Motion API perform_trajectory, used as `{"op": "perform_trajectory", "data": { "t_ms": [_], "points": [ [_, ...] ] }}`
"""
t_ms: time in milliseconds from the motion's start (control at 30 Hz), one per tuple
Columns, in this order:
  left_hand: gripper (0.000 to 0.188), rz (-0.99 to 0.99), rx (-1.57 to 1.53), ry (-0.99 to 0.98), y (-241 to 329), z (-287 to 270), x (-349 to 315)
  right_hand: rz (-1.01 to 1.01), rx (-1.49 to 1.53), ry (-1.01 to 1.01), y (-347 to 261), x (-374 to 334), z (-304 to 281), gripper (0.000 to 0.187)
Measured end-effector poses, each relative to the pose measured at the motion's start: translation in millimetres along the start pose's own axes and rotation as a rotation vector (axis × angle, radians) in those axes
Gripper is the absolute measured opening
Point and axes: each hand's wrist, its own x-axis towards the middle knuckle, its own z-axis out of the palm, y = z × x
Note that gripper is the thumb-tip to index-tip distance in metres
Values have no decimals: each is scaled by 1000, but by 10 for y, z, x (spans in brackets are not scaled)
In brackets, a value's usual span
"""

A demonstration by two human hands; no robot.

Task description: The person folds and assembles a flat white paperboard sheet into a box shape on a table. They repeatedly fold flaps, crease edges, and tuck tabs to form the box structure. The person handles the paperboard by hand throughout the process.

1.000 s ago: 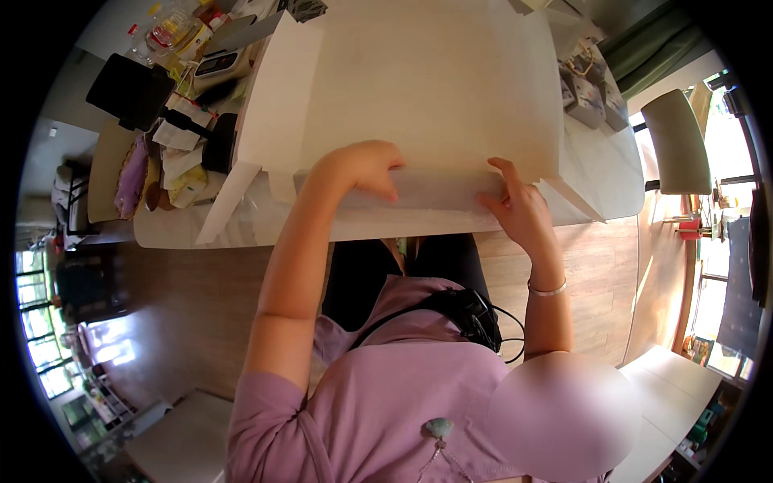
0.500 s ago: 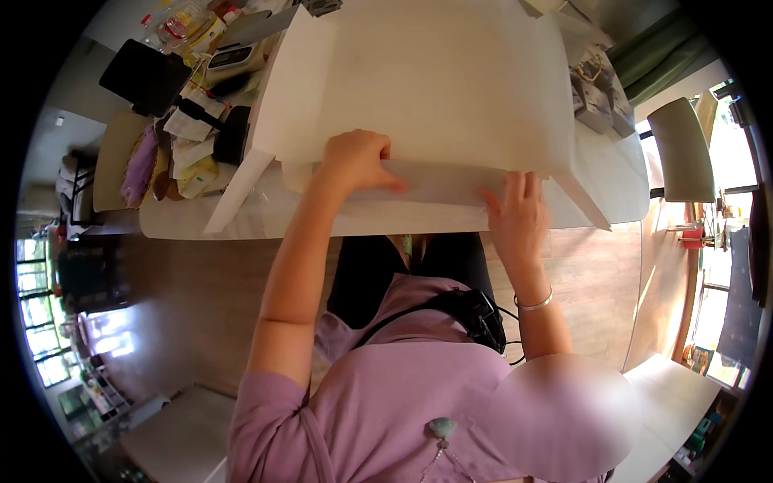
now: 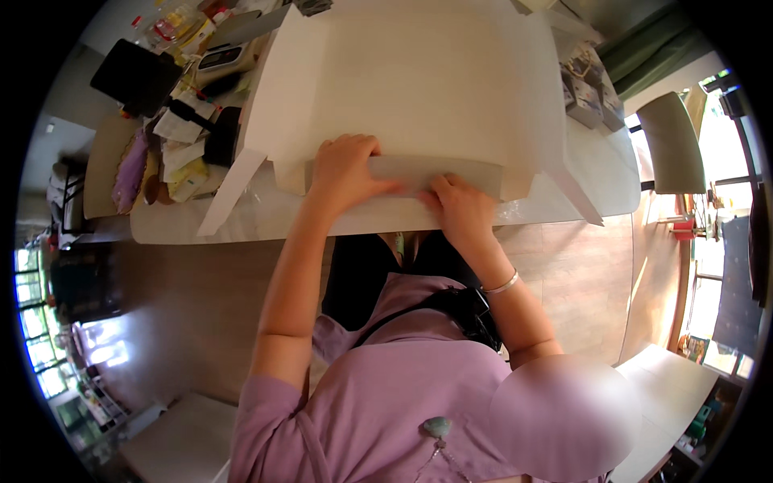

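A large white cardboard box (image 3: 427,88) lies open on the table with its inside up. Its near flap (image 3: 475,175) stands partly raised along the front edge. My left hand (image 3: 345,171) grips the left part of this flap, fingers over the top and thumb on the near face. Close beside it, my right hand (image 3: 462,208) pinches the flap around its middle. Slanted side flaps stick out at the near corners, the left flap (image 3: 233,193) and the right flap (image 3: 576,197). Some of the fingertips are hidden behind the cardboard.
Left of the box the table holds a black stand (image 3: 221,135), papers, a card terminal (image 3: 221,58) and bottles. Small grey boxes (image 3: 586,101) stand at its right. The white table's front edge (image 3: 362,232) runs just before my body. A chair (image 3: 671,143) is at the right.
My right hand has moved left along the near flap, from its right end toward the middle. My left hand stays on the left part, shifted slightly. The flap's right end now shows.
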Motion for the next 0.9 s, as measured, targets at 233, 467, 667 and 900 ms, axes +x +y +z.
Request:
{"op": "perform_trajectory", "data": {
  "t_ms": [233,467,667,900],
  "points": [
    [66,9,60,32,3,58,-28,14,103,14,14,15,-40,27],
    [66,19,76,36,-23,51,-68,182,248,-152,389,-53,-342,31],
    [64,41,29,65,-32,10,-102,190,236,-203,411,22,-371,33],
    [58,10,-233,5,-610,-310,-294,111,-125,-278,161,77,-367,36]
  ]
}}
